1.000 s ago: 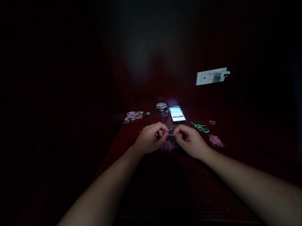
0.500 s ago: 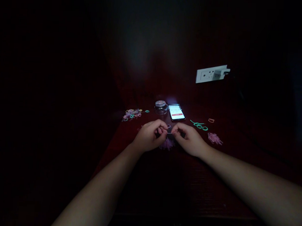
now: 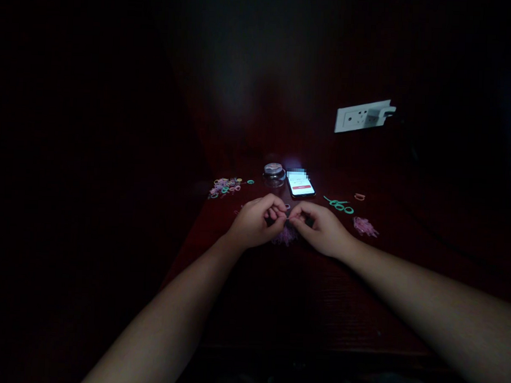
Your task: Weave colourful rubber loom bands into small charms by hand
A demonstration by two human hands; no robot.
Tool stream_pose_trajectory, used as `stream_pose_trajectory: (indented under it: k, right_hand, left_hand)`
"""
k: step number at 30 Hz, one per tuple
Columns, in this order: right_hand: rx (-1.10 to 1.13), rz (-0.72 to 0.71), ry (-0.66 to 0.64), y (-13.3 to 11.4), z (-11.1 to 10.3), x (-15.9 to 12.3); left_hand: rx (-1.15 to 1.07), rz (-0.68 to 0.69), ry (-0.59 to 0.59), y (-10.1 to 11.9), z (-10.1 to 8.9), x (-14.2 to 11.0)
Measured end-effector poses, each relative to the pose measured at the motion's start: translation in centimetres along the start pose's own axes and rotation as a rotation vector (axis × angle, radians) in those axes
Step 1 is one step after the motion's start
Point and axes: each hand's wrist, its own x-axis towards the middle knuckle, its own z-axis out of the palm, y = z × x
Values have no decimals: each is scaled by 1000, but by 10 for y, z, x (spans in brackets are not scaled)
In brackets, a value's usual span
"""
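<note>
My left hand (image 3: 256, 220) and my right hand (image 3: 321, 228) meet fingertip to fingertip above the dark red table (image 3: 302, 295). Both are closed in a pinch on a small thin item between them, too dim to name. Just below and behind the fingers lies a pink-purple clump of small rubber bands (image 3: 285, 236). A scatter of coloured rubber bands (image 3: 226, 187) lies to the far left of the hands.
A lit phone (image 3: 300, 184) lies beyond the hands beside a small glass jar (image 3: 274, 173). Green linked bands (image 3: 340, 205), a small orange band (image 3: 359, 196) and a pink clump (image 3: 365, 226) lie to the right. A white wall socket (image 3: 362, 115) holds a plug. The surroundings are dark.
The two hands have drawn closer together, so the gap between their fingertips has closed. The view has shifted slightly, with everything sitting a little higher in the frame.
</note>
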Motion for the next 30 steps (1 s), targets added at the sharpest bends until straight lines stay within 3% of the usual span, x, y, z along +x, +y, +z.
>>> stream_pose_trajectory:
  k: [30]
  right_hand:
    - [-79, 50, 57, 0, -2, 0]
  left_hand:
    - [-31, -9, 47, -3, 0, -1]
